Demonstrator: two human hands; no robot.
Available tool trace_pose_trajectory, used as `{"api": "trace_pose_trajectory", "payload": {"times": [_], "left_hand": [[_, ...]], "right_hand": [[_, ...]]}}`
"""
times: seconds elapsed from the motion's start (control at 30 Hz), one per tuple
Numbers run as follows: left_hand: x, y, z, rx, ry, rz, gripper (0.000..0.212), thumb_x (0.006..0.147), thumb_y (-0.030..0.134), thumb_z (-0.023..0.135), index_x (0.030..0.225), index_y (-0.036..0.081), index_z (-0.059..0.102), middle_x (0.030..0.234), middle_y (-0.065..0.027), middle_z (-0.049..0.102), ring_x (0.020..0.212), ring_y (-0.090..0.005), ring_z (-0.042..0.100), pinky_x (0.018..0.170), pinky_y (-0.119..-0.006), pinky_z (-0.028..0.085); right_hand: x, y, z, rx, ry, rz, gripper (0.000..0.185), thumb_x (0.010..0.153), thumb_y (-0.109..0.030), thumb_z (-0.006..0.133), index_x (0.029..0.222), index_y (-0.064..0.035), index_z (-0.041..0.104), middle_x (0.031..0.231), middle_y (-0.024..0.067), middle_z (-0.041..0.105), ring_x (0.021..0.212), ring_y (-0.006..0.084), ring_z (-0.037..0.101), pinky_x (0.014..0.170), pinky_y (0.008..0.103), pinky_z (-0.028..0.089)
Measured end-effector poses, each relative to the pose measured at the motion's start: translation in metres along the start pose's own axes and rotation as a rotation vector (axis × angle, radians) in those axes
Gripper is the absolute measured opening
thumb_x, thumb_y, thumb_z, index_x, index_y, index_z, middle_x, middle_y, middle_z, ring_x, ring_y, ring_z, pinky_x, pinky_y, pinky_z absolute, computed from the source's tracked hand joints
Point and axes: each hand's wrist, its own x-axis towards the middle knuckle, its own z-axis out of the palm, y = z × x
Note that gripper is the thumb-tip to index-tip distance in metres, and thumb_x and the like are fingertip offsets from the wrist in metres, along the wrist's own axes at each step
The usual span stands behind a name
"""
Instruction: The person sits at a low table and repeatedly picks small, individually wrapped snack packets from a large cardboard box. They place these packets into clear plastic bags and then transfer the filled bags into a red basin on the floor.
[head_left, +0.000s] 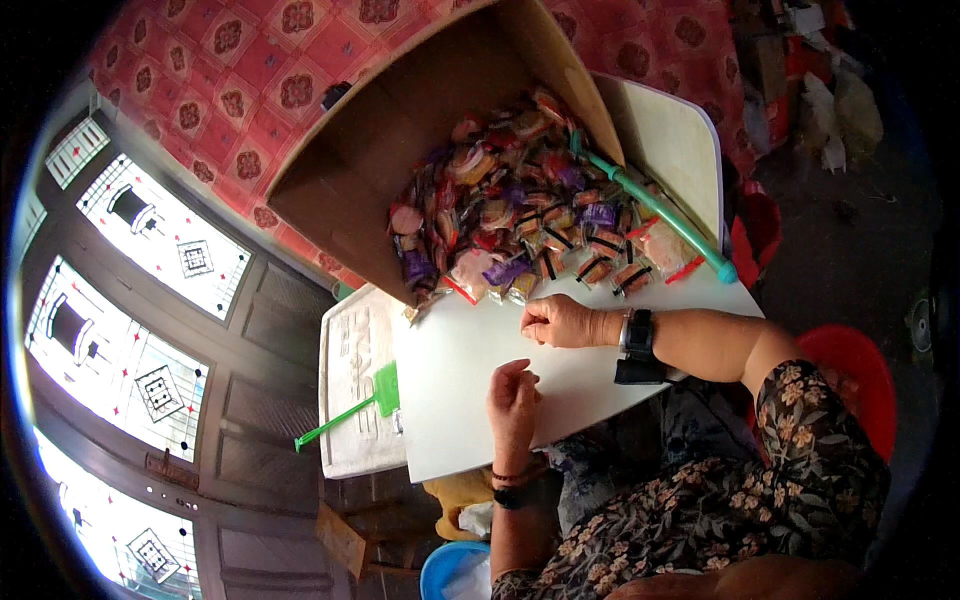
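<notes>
My right hand (559, 321) is over the white tabletop (457, 375), its fingers curled inward; whether anything is inside is hidden. Closer to my body, my left hand (514, 409) is raised above the table edge with bent fingers somewhat apart and nothing visible in it. Beyond both hands, a cardboard box (352, 157) lies with its opening towards me. Many small wrapped packets (525, 202) fill it and spill onto the tabletop, several with black strips, others purple. A larger clear packet with red edges (667, 247) lies at the right of the pile.
A teal rod (660, 206) slants across the pile's right side. A green fly swatter (386, 390) lies over a whitish lid-like panel (345, 420) at the left. Below are a blue tub (454, 570) and a wooden stool (341, 536); a red plastic item (862, 382) stands behind my right arm.
</notes>
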Motion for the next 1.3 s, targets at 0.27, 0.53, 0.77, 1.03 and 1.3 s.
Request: {"api": "trace_pose_trajectory", "payload": {"times": [0.27,0.53,0.77,1.03,1.3], "left_hand": [[-0.053,0.019,-0.088,0.117,0.264,0.09,0.016,0.092,0.0,0.05,0.106,0.001,0.058,0.083,-0.0049,0.06,0.067,-0.0086,0.054,0.06,-0.021,0.045],[-0.171,-0.067,-0.25,0.595,0.904,-0.058,0.014,0.083,0.003,0.056,0.096,-0.002,0.056,0.088,-0.0077,0.057,0.08,-0.0183,0.053,0.074,-0.031,0.046],[-0.286,-0.128,-0.26,0.976,0.91,-0.826,0.032,0.072,0.008,0.061,0.099,-0.007,0.052,0.099,-0.0271,0.058,0.087,-0.0419,0.059,0.084,-0.044,0.046],[-0.301,-0.133,-0.192,0.763,0.684,-1.263,0.048,0.081,0.019,0.07,0.113,-0.012,0.052,0.092,-0.0213,0.064,0.064,-0.0295,0.064,0.044,-0.037,0.052],[-0.322,-0.169,-0.221,0.939,0.547,-1.236,0.025,0.087,0.019,0.061,0.088,-0.005,0.062,0.077,-0.0167,0.066,0.068,-0.0295,0.066,0.05,-0.036,0.053]], "right_hand": [[-0.002,0.0,-0.004,0.072,-0.026,0.039,0.013,0.087,-0.014,0.06,0.089,-0.0012,0.062,0.072,0.0043,0.064,0.067,0.0123,0.062,0.061,0.0287,0.05],[0.001,0.004,0.002,0.036,-0.015,0.0,0.013,0.087,-0.014,0.061,0.087,-0.0009,0.063,0.071,0.0044,0.064,0.066,0.013,0.062,0.062,0.0293,0.05],[-0.001,0.003,-0.002,0.014,-0.006,-0.004,0.012,0.086,-0.013,0.061,0.087,-0.0005,0.062,0.071,0.0045,0.064,0.065,0.0128,0.061,0.062,0.0291,0.05],[0.0,0.004,0.0,0.02,-0.015,-0.008,0.014,0.085,-0.014,0.062,0.088,-0.0004,0.063,0.073,0.0059,0.065,0.068,0.0133,0.062,0.063,0.0293,0.05],[0.0,0.004,0.0,-0.003,-0.004,-0.023,0.013,0.084,-0.013,0.063,0.087,-0.0011,0.063,0.074,0.0072,0.066,0.069,0.0159,0.063,0.064,0.0307,0.051]]}}
